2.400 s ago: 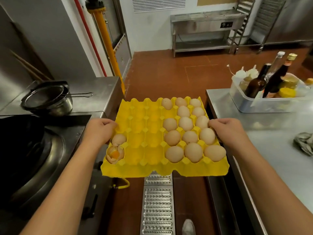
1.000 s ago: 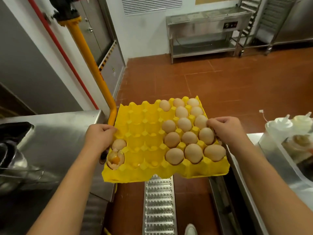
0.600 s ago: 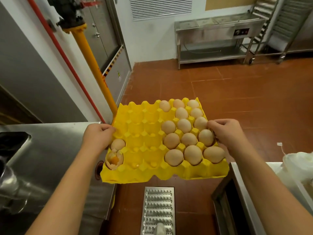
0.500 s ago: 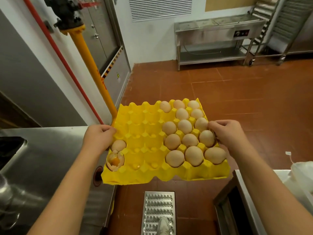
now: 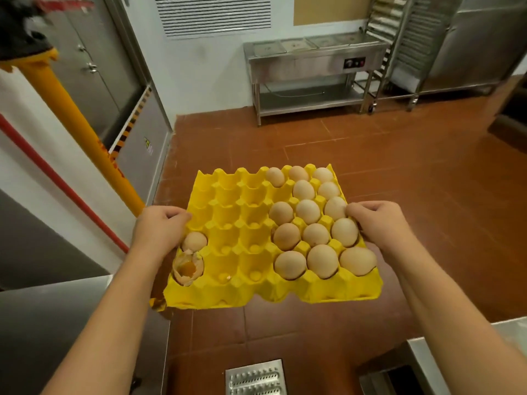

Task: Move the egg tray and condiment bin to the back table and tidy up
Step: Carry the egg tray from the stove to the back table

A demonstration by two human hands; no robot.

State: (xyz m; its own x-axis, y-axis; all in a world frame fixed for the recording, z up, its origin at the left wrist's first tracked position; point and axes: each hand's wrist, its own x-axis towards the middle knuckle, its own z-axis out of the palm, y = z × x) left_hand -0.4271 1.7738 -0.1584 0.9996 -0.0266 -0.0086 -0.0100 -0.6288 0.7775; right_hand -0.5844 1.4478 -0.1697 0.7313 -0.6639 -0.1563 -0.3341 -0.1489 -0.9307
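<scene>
The egg tray [image 5: 242,232] is a yellow moulded carton held level in mid-air at frame centre, above the red-brown tiled floor [image 5: 413,172]. Its left and middle cups are mostly bare; one whole egg [image 5: 194,241] and one cracked egg [image 5: 188,267] with exposed yolk sit at the lower left. A cluster of whole eggs [image 5: 309,223] fills the right-hand columns.

The left hand [image 5: 158,228] grips the tray's left edge, fingers curled over the rim. The right hand [image 5: 379,223] grips the right edge the same way, fingertips beside the eggs.

Compared with the frame 0.5 s ago, the steel counter [image 5: 57,323] at lower left occupies less of the view and the back table [image 5: 310,67] at upper right appears nearer; the grip is unchanged.

The tray's long axis runs left to right across the frame, its far edge toward the back table.
</scene>
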